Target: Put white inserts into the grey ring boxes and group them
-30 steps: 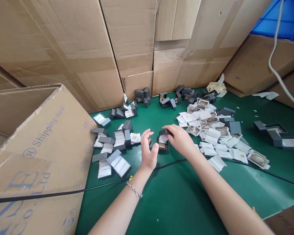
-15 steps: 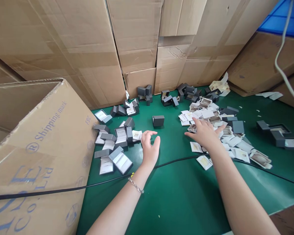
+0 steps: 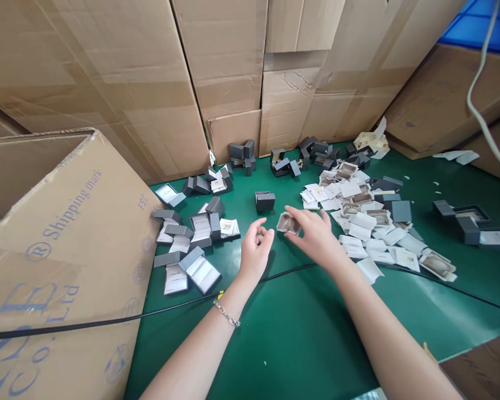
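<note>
My right hand holds a small pale insert card between its fingertips, just above the green table. My left hand hovers beside it with fingers curled and apart, holding nothing. A closed grey box stands a little beyond both hands. To the right lies a pile of white and beige insert cards. Left of my left hand sit several open grey boxes.
A large cardboard carton lies on its side at the left. Stacked cartons wall off the back. More grey boxes cluster at the far edge and at the right. A black cable crosses the table.
My right hand let go of the grey box, reached into the card pile, and has come back toward the middle with one insert card. My left hand stayed about where it was.
</note>
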`<act>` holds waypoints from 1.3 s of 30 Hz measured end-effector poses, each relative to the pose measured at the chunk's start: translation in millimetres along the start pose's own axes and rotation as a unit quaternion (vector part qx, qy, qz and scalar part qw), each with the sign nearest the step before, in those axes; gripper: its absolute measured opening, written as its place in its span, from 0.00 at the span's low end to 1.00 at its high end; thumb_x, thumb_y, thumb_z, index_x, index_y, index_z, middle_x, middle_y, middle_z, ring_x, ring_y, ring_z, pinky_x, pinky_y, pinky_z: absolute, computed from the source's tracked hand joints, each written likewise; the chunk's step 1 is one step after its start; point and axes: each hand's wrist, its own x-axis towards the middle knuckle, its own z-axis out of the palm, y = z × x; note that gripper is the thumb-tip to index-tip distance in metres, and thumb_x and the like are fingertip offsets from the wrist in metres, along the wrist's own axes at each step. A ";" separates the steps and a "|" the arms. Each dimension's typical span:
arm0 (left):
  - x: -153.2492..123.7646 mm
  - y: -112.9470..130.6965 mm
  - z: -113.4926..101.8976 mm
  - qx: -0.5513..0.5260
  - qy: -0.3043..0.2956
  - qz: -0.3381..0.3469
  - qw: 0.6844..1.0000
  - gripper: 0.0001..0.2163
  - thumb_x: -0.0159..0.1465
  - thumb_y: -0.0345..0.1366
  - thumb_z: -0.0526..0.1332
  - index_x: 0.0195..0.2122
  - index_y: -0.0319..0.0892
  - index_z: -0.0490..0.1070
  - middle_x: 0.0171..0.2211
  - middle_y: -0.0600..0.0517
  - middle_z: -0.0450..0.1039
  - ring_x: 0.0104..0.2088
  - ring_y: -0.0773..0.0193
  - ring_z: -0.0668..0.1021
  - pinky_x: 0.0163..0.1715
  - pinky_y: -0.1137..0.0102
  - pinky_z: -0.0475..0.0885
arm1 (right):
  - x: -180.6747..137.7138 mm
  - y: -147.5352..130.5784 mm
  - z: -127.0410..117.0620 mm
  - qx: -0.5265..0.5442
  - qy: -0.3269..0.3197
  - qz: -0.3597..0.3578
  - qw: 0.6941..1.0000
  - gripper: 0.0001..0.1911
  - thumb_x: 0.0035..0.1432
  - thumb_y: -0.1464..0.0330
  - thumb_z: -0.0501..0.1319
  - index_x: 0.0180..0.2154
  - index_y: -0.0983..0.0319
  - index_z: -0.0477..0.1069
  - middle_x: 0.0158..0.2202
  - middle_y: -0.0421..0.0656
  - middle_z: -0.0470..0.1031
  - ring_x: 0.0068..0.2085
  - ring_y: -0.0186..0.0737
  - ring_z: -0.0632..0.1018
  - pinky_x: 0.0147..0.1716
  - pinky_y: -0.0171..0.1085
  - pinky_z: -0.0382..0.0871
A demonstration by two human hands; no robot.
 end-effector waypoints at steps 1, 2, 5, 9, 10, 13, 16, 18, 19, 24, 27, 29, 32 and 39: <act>1.4 -0.7 -0.1 0.026 -0.002 0.007 1.000 0.20 0.58 0.46 0.60 0.49 0.45 0.66 0.37 0.52 0.66 0.25 0.72 0.66 0.27 0.74 0.65 | -2.0 -9.4 0.9 0.003 -0.009 -0.019 1.000 0.25 0.57 0.68 0.54 0.57 0.56 0.58 0.46 0.47 0.71 0.47 0.47 0.72 0.57 0.62 0.43; 2.7 -1.0 -0.4 0.053 -0.009 0.013 0.998 0.21 0.58 0.46 0.60 0.50 0.45 0.66 0.41 0.50 0.66 0.28 0.71 0.68 0.30 0.73 0.67 | -4.0 -17.7 1.6 0.008 -0.016 -0.032 0.999 0.25 0.57 0.69 0.53 0.57 0.55 0.57 0.47 0.46 0.71 0.46 0.46 0.72 0.57 0.63 0.41; 5.1 0.7 -1.3 0.082 -0.056 0.009 0.995 0.19 0.59 0.46 0.59 0.49 0.44 0.68 0.44 0.49 0.69 0.32 0.68 0.70 0.36 0.71 0.68 | -8.3 -32.5 3.0 0.041 -0.027 -0.057 0.997 0.27 0.58 0.73 0.50 0.59 0.53 0.53 0.49 0.44 0.70 0.47 0.42 0.73 0.58 0.63 0.39; 7.2 4.9 -1.3 0.017 -0.097 -0.034 0.995 0.19 0.58 0.46 0.60 0.47 0.42 0.70 0.37 0.49 0.72 0.31 0.67 0.71 0.30 0.73 0.66 | -9.6 -32.2 6.7 0.126 -0.015 -0.074 0.989 0.29 0.59 0.73 0.51 0.60 0.52 0.48 0.50 0.42 0.69 0.51 0.39 0.71 0.60 0.56 0.49; 7.9 5.9 -1.5 -0.003 -0.091 -0.053 0.994 0.20 0.57 0.46 0.61 0.47 0.42 0.70 0.36 0.49 0.72 0.29 0.68 0.70 0.26 0.74 0.65 | -9.8 -30.8 7.2 0.149 -0.008 -0.069 0.986 0.30 0.58 0.72 0.53 0.60 0.52 0.48 0.50 0.42 0.68 0.51 0.39 0.71 0.59 0.53 0.53; 10.2 9.0 -3.3 -0.074 -0.093 -0.106 0.987 0.22 0.53 0.47 0.64 0.47 0.40 0.71 0.30 0.51 0.69 0.23 0.73 0.65 0.18 0.77 0.56 | -10.4 -28.3 6.2 0.215 -0.001 -0.028 0.976 0.31 0.54 0.69 0.60 0.57 0.53 0.51 0.52 0.42 0.68 0.49 0.40 0.72 0.52 0.45 0.66; 11.8 11.2 -6.6 -0.145 -0.121 -0.142 0.972 0.21 0.52 0.47 0.65 0.42 0.38 0.73 0.25 0.53 0.65 0.21 0.75 0.62 0.18 0.78 0.53 | -10.5 -28.8 2.5 0.260 -0.013 0.005 0.965 0.28 0.52 0.68 0.62 0.53 0.54 0.56 0.51 0.42 0.69 0.45 0.38 0.75 0.43 0.39 0.72; 12.2 11.4 -8.3 -0.163 -0.135 -0.155 0.965 0.17 0.52 0.45 0.66 0.38 0.37 0.74 0.24 0.54 0.65 0.22 0.76 0.62 0.19 0.78 0.54 | -9.9 -29.1 0.6 0.263 -0.012 -0.004 0.965 0.23 0.52 0.68 0.63 0.50 0.55 0.61 0.48 0.41 0.70 0.44 0.38 0.74 0.42 0.38 0.71; 12.3 11.1 -8.8 -0.162 -0.140 -0.157 0.964 0.16 0.52 0.44 0.66 0.36 0.37 0.75 0.23 0.54 0.65 0.21 0.76 0.62 0.20 0.78 0.55 | -9.5 -28.9 0.1 0.256 -0.010 -0.016 0.967 0.21 0.52 0.68 0.62 0.49 0.55 0.62 0.47 0.41 0.71 0.44 0.38 0.74 0.43 0.39 0.71; 11.7 8.7 -7.7 -0.155 -0.161 -0.156 0.962 0.10 0.51 0.40 0.66 0.28 0.36 0.73 0.21 0.55 0.65 0.21 0.76 0.63 0.21 0.77 0.57 | -8.8 -24.7 1.7 0.205 -0.007 -0.069 0.976 0.21 0.53 0.70 0.62 0.50 0.56 0.65 0.50 0.43 0.69 0.50 0.43 0.70 0.48 0.42 0.68; 11.3 8.9 -6.6 -0.170 -0.167 -0.154 0.959 0.09 0.53 0.38 0.64 0.29 0.37 0.74 0.24 0.54 0.69 0.24 0.73 0.67 0.26 0.76 0.62 | -8.2 -21.9 2.6 0.179 -0.011 -0.078 0.981 0.21 0.54 0.71 0.60 0.50 0.56 0.65 0.50 0.44 0.69 0.50 0.43 0.69 0.47 0.43 0.68; 10.9 9.5 -6.8 -0.203 -0.164 -0.166 0.951 0.11 0.55 0.40 0.62 0.32 0.37 0.74 0.30 0.51 0.72 0.30 0.69 0.71 0.31 0.74 0.65 | -7.5 -20.5 3.0 0.166 -0.012 -0.076 0.983 0.20 0.54 0.72 0.60 0.50 0.57 0.65 0.50 0.44 0.69 0.50 0.43 0.69 0.47 0.43 0.68; 9.6 10.2 -7.4 -0.246 -0.176 -0.186 0.935 0.17 0.58 0.47 0.59 0.35 0.36 0.74 0.33 0.48 0.73 0.35 0.65 0.73 0.36 0.71 0.68 | -7.1 -19.7 4.7 0.147 -0.012 -0.071 0.987 0.20 0.54 0.71 0.60 0.50 0.57 0.66 0.48 0.44 0.69 0.48 0.44 0.69 0.45 0.43 0.69; 4.9 10.6 -3.1 -0.300 -0.161 -0.183 0.922 0.15 0.57 0.45 0.63 0.34 0.36 0.73 0.30 0.50 0.72 0.28 0.71 0.72 0.31 0.75 0.69 | -5.4 -23.4 3.7 0.138 -0.006 -0.084 0.987 0.22 0.53 0.66 0.62 0.52 0.55 0.65 0.44 0.45 0.69 0.45 0.44 0.71 0.41 0.42 0.71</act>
